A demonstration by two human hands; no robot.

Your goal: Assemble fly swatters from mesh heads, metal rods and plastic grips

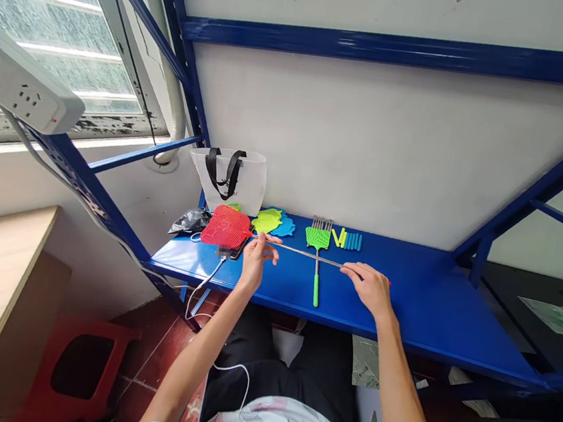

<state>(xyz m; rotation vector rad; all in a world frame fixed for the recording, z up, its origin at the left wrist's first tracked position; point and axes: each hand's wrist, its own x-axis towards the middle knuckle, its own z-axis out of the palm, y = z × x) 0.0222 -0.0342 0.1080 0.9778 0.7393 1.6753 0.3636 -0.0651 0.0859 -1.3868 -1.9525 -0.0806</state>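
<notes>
My left hand (258, 257) pinches the thin end of an extended metal telescopic rod (307, 254), close to a red fly-swatter head (226, 226). My right hand (370, 286) is closed around the rod's other end, where a bit of red grip shows. The rod runs above the blue shelf (412, 305), crossing over a green swatter with a green handle (317, 258). Whether the red head is attached to the rod I cannot tell.
Green and blue swatter heads (273, 221), several metal rods (322, 223) and coloured grips (347, 239) lie at the shelf's back. A white tote bag (229, 179), a black bag (190, 221) and a phone with cable (229, 252) sit left. A red stool (78, 367) stands below.
</notes>
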